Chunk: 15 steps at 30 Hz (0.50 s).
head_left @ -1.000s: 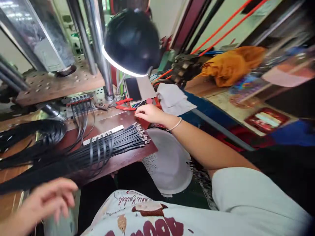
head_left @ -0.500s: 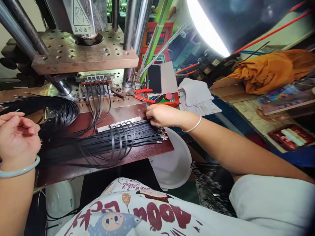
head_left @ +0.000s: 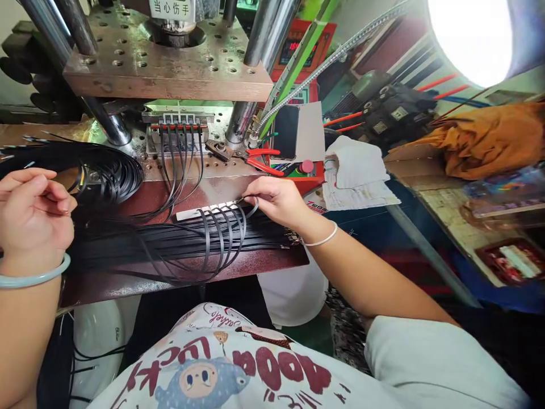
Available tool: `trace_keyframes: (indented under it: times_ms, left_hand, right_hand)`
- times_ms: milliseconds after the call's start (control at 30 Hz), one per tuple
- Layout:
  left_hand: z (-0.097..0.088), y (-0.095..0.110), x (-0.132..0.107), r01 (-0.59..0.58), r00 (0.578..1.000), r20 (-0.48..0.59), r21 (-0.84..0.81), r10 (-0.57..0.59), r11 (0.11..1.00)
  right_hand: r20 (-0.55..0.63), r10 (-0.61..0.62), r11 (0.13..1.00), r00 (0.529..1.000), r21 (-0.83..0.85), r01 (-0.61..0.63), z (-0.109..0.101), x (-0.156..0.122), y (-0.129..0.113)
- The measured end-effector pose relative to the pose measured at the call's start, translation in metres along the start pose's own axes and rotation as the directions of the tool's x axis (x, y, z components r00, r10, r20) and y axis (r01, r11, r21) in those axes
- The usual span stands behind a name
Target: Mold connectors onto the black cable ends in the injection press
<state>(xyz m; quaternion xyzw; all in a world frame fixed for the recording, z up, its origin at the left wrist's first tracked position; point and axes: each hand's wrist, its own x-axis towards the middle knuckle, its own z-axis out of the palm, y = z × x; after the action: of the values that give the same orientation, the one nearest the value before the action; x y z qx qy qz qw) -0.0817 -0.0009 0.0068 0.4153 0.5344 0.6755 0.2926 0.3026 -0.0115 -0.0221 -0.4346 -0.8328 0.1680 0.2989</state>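
Black cable [head_left: 254,209]: its end is near the right end of the white strip [head_left: 191,213], over the worktop [head_left: 276,261]; your fingers hide the tip.
Right hand [head_left: 275,199]: your grip is pinching this cable between thumb and fingers.
Left hand [head_left: 36,218]: your grip looks released and loosely curled, with nothing visible in the palm.
Step in hand: it seems to me that you are placing the cable end into the strip; I cannot tell whether it is seated.
Next move: in my judgement it calls for a small, exact push, with the cable flat and the neighbours not disturbed.
Loops at the strip [head_left: 219,244]: four, besides the pinched cable.
Cables in the holder [head_left: 201,150]: five by my count, below one press plate [head_left: 166,85].
Bundles: two, the flat bundle [head_left: 183,241] beside the strip and the coiled bundle [head_left: 114,176] near your left hand; their single cables are too many to count.
Farther back: one pair of red-handled pliers [head_left: 261,161], one dark phone-like object [head_left: 286,132], one red button [head_left: 306,166].
Outermost: one lit lamp [head_left: 470,40], one orange cloth [head_left: 498,145].
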Motion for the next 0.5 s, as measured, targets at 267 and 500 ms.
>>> trace_keyframes:
  times_ms: [267, 500]
  left_hand:
    - [-0.002, -0.007, 0.005, -0.023, 0.999, 0.046, -0.093, 0.027, 0.995]
    - [-0.008, 0.002, -0.013, -0.209, 0.972, 0.087, -0.115, 0.219, 0.971]
  right_hand:
    - [0.052, -0.202, 0.961, 0.978, -0.184, 0.208, 0.011, 0.003, 0.001]
    - [0.087, -0.265, 0.957, 0.960, -0.096, 0.273, 0.006, -0.003, 0.003]
